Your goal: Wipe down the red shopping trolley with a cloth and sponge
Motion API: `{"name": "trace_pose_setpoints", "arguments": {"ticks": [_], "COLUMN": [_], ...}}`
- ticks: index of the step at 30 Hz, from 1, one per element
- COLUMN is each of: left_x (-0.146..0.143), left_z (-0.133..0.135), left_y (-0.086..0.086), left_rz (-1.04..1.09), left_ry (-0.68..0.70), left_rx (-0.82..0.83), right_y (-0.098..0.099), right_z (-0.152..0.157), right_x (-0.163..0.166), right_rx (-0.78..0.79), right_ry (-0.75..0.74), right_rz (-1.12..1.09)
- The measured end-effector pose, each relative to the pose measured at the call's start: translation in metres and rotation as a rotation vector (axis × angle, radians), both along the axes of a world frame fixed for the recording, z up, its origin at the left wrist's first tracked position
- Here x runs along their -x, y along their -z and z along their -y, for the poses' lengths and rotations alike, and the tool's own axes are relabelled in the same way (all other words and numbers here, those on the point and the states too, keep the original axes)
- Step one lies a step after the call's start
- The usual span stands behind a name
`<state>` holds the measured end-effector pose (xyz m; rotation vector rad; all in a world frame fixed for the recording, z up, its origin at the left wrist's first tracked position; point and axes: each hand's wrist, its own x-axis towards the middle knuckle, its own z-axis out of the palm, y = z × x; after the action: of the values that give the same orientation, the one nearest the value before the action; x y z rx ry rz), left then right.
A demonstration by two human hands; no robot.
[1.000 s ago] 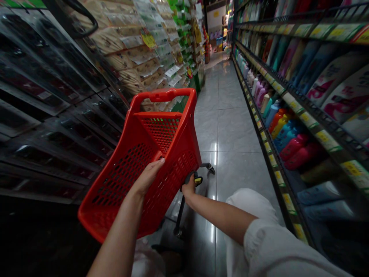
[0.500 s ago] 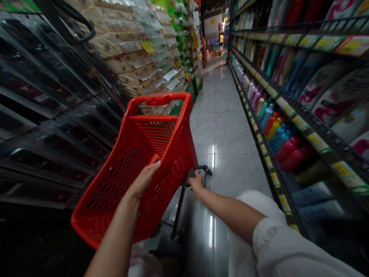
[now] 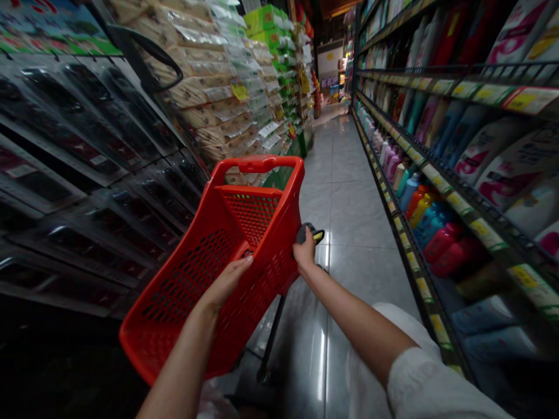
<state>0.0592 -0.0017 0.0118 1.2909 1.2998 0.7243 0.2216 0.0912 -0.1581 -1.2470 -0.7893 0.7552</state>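
A red plastic shopping cart (image 3: 266,270) stands at an angle in front of me, its slotted basket showing nothing inside. My left hand (image 3: 229,282) is closed over the cart's near side rim, thumb on top and the other fingers mostly hidden. Beside the cart's right side, my right hand (image 3: 305,251) grips a small dark grey, rounded object (image 3: 305,231) with a yellow-and-black part. Its exact kind I cannot make out. The thumb lies up against it.
Packaged goods hang on a rack (image 3: 78,128) at left, beside stacked wrapped cartons (image 3: 218,87). A black loop handle (image 3: 161,64) juts out there. Shelves of bottles (image 3: 430,215) line the right. Grey tiled floor (image 3: 349,209) runs down the aisle between.
My right hand has raised the dark object, turning it so that its yellow part points right. In view, the cart and my left hand have shifted slightly right and down.
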Motion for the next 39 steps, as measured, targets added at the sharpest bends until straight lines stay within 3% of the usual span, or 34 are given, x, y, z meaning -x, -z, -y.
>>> {"name": "trace_pose_setpoints", "arguments": {"ticks": [2,5,7,9,13,18,22,25,29,32,36,39], "left_x": [0.0,-0.001,-0.002,-0.002,-0.002,-0.002,-0.003,-0.001,0.003,0.005,0.007,0.008], "left_z": [0.001,0.003,0.004,0.004,0.003,0.002,0.002,0.002,0.0,-0.002,-0.004,-0.005], "left_y": [-0.001,-0.001,0.0,0.002,0.006,0.005,0.004,0.006,0.009,0.011,0.016,0.02], "left_rz": [0.013,0.044,0.048,0.05,0.068,0.067,0.076,0.089,0.12,0.147,0.132,0.094], "left_ry": [0.008,0.02,0.035,0.055,0.077,0.081,0.064,0.046,0.047,0.073,0.09,0.095], "left_rx": [0.018,0.042,0.039,0.039,0.033,0.012,-0.044,0.013,0.083,0.123,0.127,0.094], "right_y": [-0.035,-0.086,-0.109,-0.119,-0.109,-0.086,-0.094,-0.102,-0.09,-0.074,-0.069,-0.081], "right_z": [-0.007,-0.011,-0.009,-0.004,0.023,0.063,0.064,0.069,0.102,0.114,0.09,0.062], "right_x": [-0.012,-0.028,-0.035,-0.037,-0.022,-0.005,-0.017,-0.022,-0.008,-0.002,-0.014,-0.029], "right_rx": [-0.025,-0.22,-0.329,-0.374,-0.355,-0.366,-0.333,-0.317,-0.359,-0.354,-0.17,-0.157], "right_ry": [0.04,0.032,0.044,0.077,0.106,-0.08,-0.129,-0.153,-0.323,-0.382,-0.101,-0.06], "right_rz": [0.034,0.123,0.181,0.247,0.386,0.572,0.684,0.798,0.897,0.779,0.376,0.304]}}
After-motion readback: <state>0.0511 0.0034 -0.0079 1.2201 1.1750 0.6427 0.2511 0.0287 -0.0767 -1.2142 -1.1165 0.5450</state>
